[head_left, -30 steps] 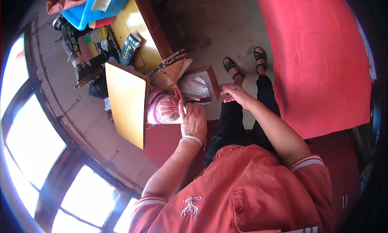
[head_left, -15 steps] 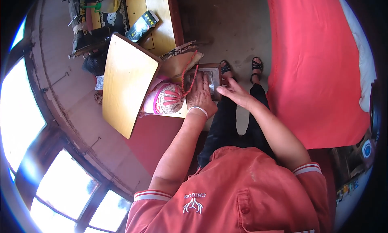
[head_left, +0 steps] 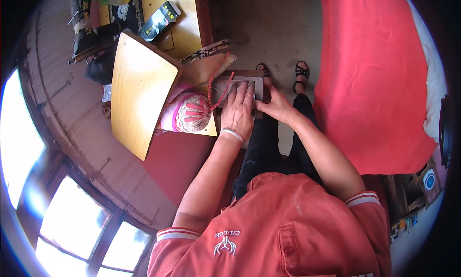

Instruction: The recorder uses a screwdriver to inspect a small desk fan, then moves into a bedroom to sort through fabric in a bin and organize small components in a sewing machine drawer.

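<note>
My left hand (head_left: pixel 238 110), with a white bangle at its wrist, lies palm down over a small open drawer (head_left: pixel 259 90). Its fingers are stretched out, and their tips reach inside. What lies beneath the palm is hidden. At the drawer's front end my right hand (head_left: pixel 279 106) grips the edge, thumb on the near side; some of its fingers are out of sight. Left of my left hand rests a pink, patterned rounded cloth item (head_left: pixel 193 114). A red braided cord (head_left: pixel 222 82) loops from it over the drawer.
A yellow wooden board (head_left: pixel 144 94) stands tilted left of the cloth item. Beyond it, a dark printed box (head_left: pixel 160 21) lies on a wooden tabletop (head_left: pixel 186 32). Red cloth (head_left: pixel 374 85) covers a wide surface on the right. Windows (head_left: pixel 74 217) line the lower left.
My left hand has slid slightly farther into the drawer, its fingertips now near the front end. My right hand remains at the drawer's edge. The whole view has shifted a little.
</note>
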A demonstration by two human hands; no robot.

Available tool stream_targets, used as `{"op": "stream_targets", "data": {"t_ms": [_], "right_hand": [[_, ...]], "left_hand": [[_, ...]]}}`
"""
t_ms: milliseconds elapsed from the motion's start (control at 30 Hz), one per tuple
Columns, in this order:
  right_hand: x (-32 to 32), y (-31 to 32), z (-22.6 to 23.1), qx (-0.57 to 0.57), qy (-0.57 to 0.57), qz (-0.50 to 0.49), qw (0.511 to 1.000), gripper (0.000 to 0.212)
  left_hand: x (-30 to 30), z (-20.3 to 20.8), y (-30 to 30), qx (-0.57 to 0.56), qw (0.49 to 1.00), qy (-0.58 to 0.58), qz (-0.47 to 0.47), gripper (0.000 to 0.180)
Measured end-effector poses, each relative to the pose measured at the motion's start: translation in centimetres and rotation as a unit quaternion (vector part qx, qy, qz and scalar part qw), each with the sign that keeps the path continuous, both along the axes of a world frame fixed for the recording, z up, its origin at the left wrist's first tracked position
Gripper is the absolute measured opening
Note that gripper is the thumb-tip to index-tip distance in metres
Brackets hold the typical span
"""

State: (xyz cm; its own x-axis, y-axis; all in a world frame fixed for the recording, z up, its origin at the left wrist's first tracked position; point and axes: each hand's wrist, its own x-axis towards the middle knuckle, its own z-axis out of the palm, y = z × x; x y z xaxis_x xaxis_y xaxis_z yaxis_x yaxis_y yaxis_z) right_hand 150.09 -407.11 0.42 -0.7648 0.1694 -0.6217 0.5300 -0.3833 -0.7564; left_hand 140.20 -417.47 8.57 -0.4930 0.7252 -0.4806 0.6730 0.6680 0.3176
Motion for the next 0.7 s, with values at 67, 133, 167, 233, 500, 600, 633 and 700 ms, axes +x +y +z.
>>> {"op": "stream_targets", "data": {"t_ms": [67,133,167,233,500,600,633,700], "right_hand": [[0.0,-0.1,-0.3,-0.019,0.009,-0.009,1.000,0.069],[0.2,-0.2,-0.8,-0.017,0.019,-0.022,0.999,0.069],[0.3,-0.3,-0.9,-0.018,0.017,-0.026,0.999,0.069],[0.1,-0.2,-0.8,-0.003,-0.019,0.008,1.000,0.073],[0.5,0.5,-1.1,-0.057,-0.010,0.027,0.998,0.084],[0.8,1.0,-0.5,-0.058,-0.005,0.023,0.998,0.085],[0.9,1.1,-0.3,-0.065,0.002,0.014,0.998,0.085],[1.2,0.9,0.4,0.018,0.017,-0.016,1.000,0.077]], "left_hand": [[-1.1,-0.8,0.6,-0.006,0.998,0.000,-0.061,0.052],[-2.0,-0.4,1.8,-0.004,0.997,0.005,-0.082,0.050],[-2.1,0.0,2.4,-0.090,0.990,0.019,-0.111,0.048],[-1.8,0.0,2.6,-0.148,0.973,0.074,-0.159,0.028],[0.2,1.9,0.1,-0.094,0.991,0.066,-0.062,0.024],[0.4,2.4,-0.9,-0.044,0.995,0.060,-0.061,0.030],[0.3,2.7,-1.2,-0.038,0.996,0.059,-0.054,0.033],[0.3,2.6,-1.9,-0.024,0.997,0.062,-0.047,0.033]]}}
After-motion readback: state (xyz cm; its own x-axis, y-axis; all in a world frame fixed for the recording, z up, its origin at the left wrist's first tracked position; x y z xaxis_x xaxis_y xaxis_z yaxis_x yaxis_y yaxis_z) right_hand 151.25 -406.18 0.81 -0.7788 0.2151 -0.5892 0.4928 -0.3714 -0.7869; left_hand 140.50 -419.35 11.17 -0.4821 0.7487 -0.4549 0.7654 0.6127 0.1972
